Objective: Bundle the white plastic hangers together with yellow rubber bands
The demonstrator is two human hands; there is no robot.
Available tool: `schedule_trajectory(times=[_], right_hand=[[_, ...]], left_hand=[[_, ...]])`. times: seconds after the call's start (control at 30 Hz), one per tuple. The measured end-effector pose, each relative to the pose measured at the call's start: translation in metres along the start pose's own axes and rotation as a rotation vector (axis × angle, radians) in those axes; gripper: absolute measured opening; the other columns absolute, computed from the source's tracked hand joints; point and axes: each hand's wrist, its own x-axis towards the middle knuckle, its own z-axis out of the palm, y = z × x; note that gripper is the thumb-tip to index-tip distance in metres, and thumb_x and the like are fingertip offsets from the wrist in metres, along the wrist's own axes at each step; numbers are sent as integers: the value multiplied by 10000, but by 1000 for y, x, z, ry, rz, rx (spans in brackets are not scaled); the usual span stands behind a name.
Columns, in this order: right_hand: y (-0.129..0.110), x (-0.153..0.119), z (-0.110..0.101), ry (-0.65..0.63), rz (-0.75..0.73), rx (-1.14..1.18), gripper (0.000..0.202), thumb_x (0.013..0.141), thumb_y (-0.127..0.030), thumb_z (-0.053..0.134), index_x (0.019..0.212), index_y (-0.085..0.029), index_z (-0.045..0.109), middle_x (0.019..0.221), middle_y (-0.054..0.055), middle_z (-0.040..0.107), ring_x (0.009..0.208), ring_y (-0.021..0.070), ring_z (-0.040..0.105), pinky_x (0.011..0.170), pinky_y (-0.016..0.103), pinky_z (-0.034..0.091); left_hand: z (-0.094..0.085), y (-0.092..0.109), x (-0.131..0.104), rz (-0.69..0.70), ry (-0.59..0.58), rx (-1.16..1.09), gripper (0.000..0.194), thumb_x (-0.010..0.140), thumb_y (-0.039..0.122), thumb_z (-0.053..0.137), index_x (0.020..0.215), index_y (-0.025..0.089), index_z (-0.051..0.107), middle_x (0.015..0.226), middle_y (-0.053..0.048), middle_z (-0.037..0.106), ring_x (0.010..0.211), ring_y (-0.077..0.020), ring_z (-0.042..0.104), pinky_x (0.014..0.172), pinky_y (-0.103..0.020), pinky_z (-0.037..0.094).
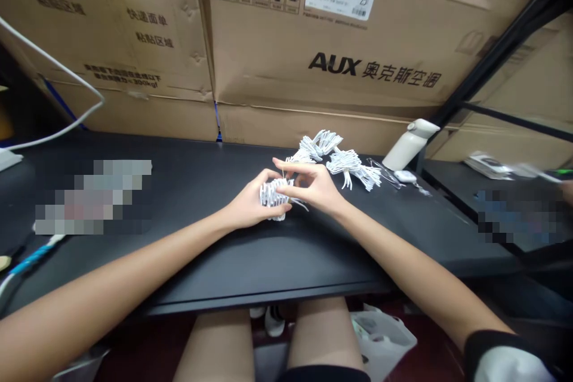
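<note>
A bundle of thin white cords [270, 196], folded into loops, is held just above the black table near its front edge. My left hand [253, 200] is closed around it from the left, thumb below and fingers behind. From the right, my right hand [316, 186] presses its fingers against the same bundle, and one finger reaches over the top. A thin, yellowish line rises between the hands; what it is I cannot make out. Loose cord ends stick out under the right hand. Behind it lie more tied white cord bundles [347, 162].
A white bottle [406, 144] leans at the back right, with a small white case [405, 176] beside it. Large cardboard boxes [286, 80] wall off the back of the black table [268, 268]. A blurred-out object [94, 197] and a white cable [58, 65] are on the left.
</note>
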Motion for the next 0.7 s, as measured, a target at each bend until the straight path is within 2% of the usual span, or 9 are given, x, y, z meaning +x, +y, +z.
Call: schedule_trajectory(times=[0.13,0.27,0.33,0.47,0.57,0.63,0.7], right_hand=[[-9,-2,1,-113,-165,-261,385,639,-381,797,988,-234,728,1078,78,695,940,246,573,810,405,471],[-19,-1,2,-177,-222,-425,361,629,-373,806,951,-228,732,1030,89,708,901,262,576,826,440,462],[-21,1,1,-206,-198,-396,330,656,-355,789,951,-221,729,1000,81,713,924,265,610,825,421,472],[-18,3,-7,-261,-110,-280,310,658,-334,785,939,-210,739,988,66,719,997,273,650,834,372,504],[-14,1,-14,-242,-30,-240,384,642,-347,794,990,-196,735,1037,76,716,960,261,671,855,379,522],[-11,0,-17,-282,4,-186,422,650,-353,788,1035,-191,722,1043,74,717,943,253,678,868,391,529],[-8,-1,-17,-334,6,-115,441,658,-350,782,1065,-197,709,1042,63,719,958,248,677,894,397,525]], left_hand=[[2,-2,2,25,-84,-1,521,674,344,737,1101,158,504,926,-38,597,784,-171,581,681,-276,480],[2,-5,4,12,-118,47,439,647,338,744,994,146,556,867,-30,610,762,-182,577,664,-282,482],[3,-5,4,1,-94,54,445,649,342,741,1005,149,559,863,-32,619,752,-182,583,658,-279,481],[4,-3,0,-11,-100,35,568,660,307,726,1165,158,512,880,-31,640,748,-183,612,675,-282,482],[3,-2,-2,-26,-92,87,431,666,320,719,1022,169,530,808,-2,624,685,-159,592,626,-260,458],[2,-2,-3,-14,-78,123,368,657,340,727,911,176,517,833,-6,625,697,-154,584,626,-256,450],[1,-3,-3,14,-73,131,384,657,340,728,932,177,516,915,-26,636,766,-168,595,680,-272,459]])
